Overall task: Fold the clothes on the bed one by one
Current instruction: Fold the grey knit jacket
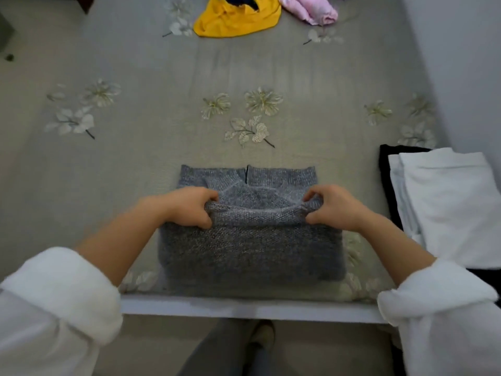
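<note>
A grey knitted sweater [252,248] lies folded into a rectangle near the front edge of the bed [162,147]. My left hand [189,206] grips the left end of a raised fold of the sweater. At the right end of that same fold my right hand [332,206] grips the knit. The fold is lifted a little above the part of the sweater behind it, whose collar shows at the far side.
A folded white garment [450,202] lies on a black one [385,169] at the right edge. Far back are a crumpled yellow garment [235,20], a dark one on it, and a pink one [311,9]. A wall runs along the right.
</note>
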Demonstrator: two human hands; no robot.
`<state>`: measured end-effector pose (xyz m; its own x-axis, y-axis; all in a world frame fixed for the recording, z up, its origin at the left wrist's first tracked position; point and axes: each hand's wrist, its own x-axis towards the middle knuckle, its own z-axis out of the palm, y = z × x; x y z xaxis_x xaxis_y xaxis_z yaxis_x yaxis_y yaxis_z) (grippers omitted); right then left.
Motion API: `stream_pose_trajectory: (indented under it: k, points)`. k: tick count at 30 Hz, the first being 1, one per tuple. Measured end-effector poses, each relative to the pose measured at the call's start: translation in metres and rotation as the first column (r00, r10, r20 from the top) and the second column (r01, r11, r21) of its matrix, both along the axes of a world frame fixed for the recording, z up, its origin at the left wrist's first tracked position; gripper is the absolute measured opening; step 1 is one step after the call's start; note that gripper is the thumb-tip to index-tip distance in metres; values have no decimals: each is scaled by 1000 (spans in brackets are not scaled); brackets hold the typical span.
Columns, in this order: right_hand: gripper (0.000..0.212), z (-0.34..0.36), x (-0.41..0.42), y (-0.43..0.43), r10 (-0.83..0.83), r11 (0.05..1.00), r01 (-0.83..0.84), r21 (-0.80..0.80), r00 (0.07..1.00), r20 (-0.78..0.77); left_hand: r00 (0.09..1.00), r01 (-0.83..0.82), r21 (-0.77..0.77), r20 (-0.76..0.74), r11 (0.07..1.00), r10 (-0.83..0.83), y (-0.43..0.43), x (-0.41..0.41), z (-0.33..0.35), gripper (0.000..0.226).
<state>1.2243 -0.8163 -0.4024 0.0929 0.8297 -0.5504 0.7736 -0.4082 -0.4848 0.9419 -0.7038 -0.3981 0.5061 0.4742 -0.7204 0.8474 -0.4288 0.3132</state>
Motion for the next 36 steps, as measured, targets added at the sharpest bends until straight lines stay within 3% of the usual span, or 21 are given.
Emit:
stream_pose_trajectory:
  k: [6, 8, 10, 12, 15, 16, 17, 19, 22, 25, 27, 29, 32, 34, 36]
  points:
    - [36, -57, 31, 81, -346, 927, 346, 146, 938, -25, 998, 69, 245, -28, 967, -64, 98, 29, -42, 44]
    - [49, -81, 30, 90, -481, 851, 485, 201, 874, -71, 997, -67, 378, 57, 923, 49, 111, 26, -73, 42]
    - [58, -103, 25, 85, -596, 765, 616, 188, 788, -154, 941, -322, 444, 245, 836, 232, 107, 17, -104, 45]
    - [65, -125, 17, 69, -644, 740, 658, 141, 753, -135, 855, -516, 371, 282, 772, 436, 86, 4, -129, 53]
    - [80, -160, 7, 33, -689, 724, 689, 33, 724, -26, 653, -756, 82, 174, 650, 737, 43, -22, -165, 76]
    - [76, -164, 3, 25, -703, 711, 703, 13, 711, 0, 604, -792, 15, 163, 611, 780, 30, -28, -172, 79]
    - [63, -165, 0, 21, -706, 708, 706, 13, 708, 28, 576, -808, -20, 184, 589, 796, 22, -32, -178, 75]
    - [34, -165, -2, 20, -678, 732, 671, 116, 734, 33, 532, -832, -8, 274, 555, 801, 17, -32, -176, 44]
    - [19, -159, 1, 34, -683, 702, 634, 325, 729, 55, 479, -861, 71, 442, 503, 758, 25, -27, -164, 24]
    - [23, -164, 5, 45, -688, 706, 619, 345, 715, 126, 495, -863, 173, 482, 475, 723, 37, -30, -168, 36]
    - [39, -166, 0, 50, -626, 778, 562, 282, 730, 274, 555, -832, 270, 375, 485, 743, 40, -35, -174, 50]
    - [55, -163, -12, 54, -532, 846, 477, 239, 783, 322, 685, -724, 374, 288, 580, 669, 37, -31, -172, 58]
    - [60, -163, -41, 50, -227, 966, 170, 193, 916, 331, 882, -463, 381, 290, 800, 372, 17, -17, -172, 57]
    - [61, -173, -50, 39, -17, 999, 0, 51, 939, 344, 950, -303, 354, 188, 885, 251, 0, -15, -185, 60]
    - [56, -183, -42, 30, 46, 996, -15, -86, 926, 374, 954, -298, 305, 57, 904, 296, -7, -18, -199, 62]
